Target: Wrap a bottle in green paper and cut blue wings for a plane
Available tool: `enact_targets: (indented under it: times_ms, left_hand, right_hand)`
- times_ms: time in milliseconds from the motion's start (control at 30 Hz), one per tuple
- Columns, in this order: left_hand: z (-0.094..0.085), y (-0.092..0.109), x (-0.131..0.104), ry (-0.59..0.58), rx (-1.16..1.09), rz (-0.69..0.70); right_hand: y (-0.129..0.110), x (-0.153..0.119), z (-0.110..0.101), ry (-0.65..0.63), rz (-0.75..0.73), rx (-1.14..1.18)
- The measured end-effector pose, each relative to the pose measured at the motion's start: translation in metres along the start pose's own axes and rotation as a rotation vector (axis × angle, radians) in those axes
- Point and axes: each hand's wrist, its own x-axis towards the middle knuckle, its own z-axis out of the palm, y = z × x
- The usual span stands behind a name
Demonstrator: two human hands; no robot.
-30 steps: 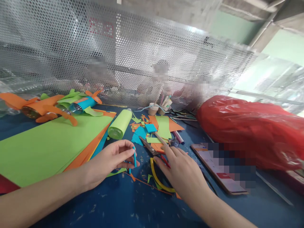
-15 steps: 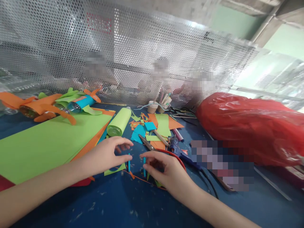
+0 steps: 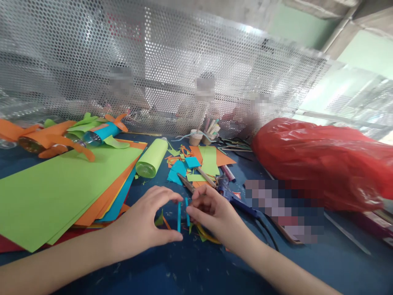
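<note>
A narrow blue paper strip stands upright in my left hand, its ends at the tips of my thumb and index finger. My right hand pinches a second, shorter blue strip between thumb and fingers. The two strips are side by side with a small gap. Scissors lie just beyond my right hand, which covers part of them. Blue paper pieces and a wooden-handled tool are behind the scissors.
A green-wrapped bottle lies beyond my left hand. Coloured paper sheets are stacked left, near paper-wrapped bottles with orange wings. A blue glue gun, a blurred-out phone and a red plastic bag occupy the right.
My left hand has moved right and nearer me, its thumb and index finger now spread along its strip. My right hand keeps its pinch. The view has shifted slightly.
</note>
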Motion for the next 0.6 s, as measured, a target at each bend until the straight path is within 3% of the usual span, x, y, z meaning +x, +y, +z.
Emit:
enact_targets:
  times_ms: [267,600]
  left_hand:
    - [-0.0014,0.0125,-0.0039,0.018,-0.061,-0.031]
    - [0.0001,0.0128,-0.0051,0.046,-0.087,-0.027]
  right_hand:
    - [-0.0035,-0.0022,0.0046,-0.101,0.166,0.234]
    - [-0.002,-0.0044,0.0098,-0.046,0.141,0.294]
